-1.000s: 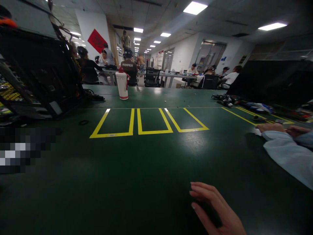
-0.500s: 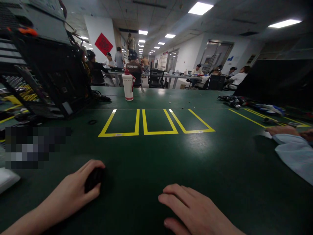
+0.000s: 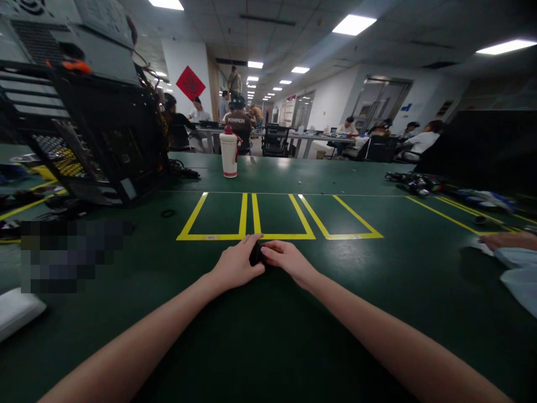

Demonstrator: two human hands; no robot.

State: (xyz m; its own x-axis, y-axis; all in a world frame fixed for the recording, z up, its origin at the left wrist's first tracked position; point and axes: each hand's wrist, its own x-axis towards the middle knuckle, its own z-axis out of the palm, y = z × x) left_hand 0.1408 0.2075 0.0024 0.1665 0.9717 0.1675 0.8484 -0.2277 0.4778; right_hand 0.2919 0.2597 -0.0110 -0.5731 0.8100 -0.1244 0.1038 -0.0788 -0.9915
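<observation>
A small, dark, rounded object (image 3: 255, 254) is between my two hands on the green table (image 3: 251, 347), just in front of the middle yellow outline. My left hand (image 3: 237, 262) is closed around its left side, with the thumb on the near side and the fingers over the far side. From the right, my right hand (image 3: 287, 258) has its fingertips pinched together against it. Most of the object is covered by my fingers, so its exact kind cannot be made out.
Yellow tape outlines (image 3: 277, 236) mark the table ahead. Beyond them stands a white cup with a red lid (image 3: 229, 159). An opened computer case (image 3: 100, 134) is at the left, a black ring (image 3: 168, 213) near it. At the right edge rests another person's sleeved arm (image 3: 518, 263).
My left hand has carried the dark object right and forward to the middle. My right hand has moved forward and left from lying open, and its fingers now meet the object.
</observation>
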